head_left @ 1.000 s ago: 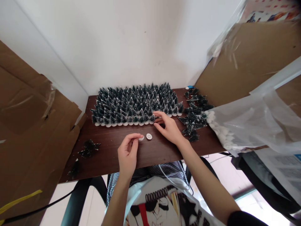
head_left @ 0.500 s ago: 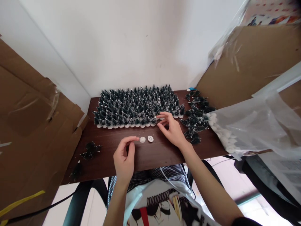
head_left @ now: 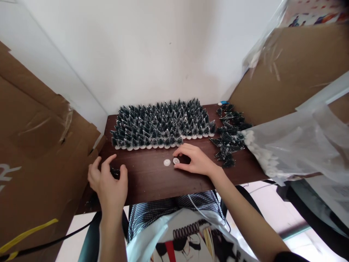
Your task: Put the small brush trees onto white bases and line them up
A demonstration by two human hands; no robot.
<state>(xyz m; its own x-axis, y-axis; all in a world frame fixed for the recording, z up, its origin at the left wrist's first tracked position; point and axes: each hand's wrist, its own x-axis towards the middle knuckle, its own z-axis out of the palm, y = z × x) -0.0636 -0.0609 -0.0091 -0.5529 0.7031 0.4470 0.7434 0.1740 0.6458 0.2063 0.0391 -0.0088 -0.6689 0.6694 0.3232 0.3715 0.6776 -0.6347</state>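
Observation:
My left hand [head_left: 110, 185] hovers over the table's left side, thumb and fingers spread around loose dark green mini tree pieces [head_left: 115, 172] that it mostly hides. Thumb and forefinger of my right hand [head_left: 195, 159] close on the edges of a white round base [head_left: 176, 160], which lies on the table. Just left of it rests a second white round base [head_left: 167, 162], touched by neither hand. Behind them stand tight rows of snow-tipped miniature Christmas trees [head_left: 160, 123] on white bases.
Loose tree pieces [head_left: 227, 140] are heaped on the table's right side. A clear plastic bag [head_left: 289, 145] of white bases lies beyond them. Cardboard boxes flank the table [head_left: 152, 182] on the left [head_left: 40, 145] and right [head_left: 308, 69]. A small blue object [head_left: 224, 103] sits at the back right.
My left hand has moved left, from beside the white bases to the loose tree pieces. My right hand has come down from the front tree row to the right-hand white base.

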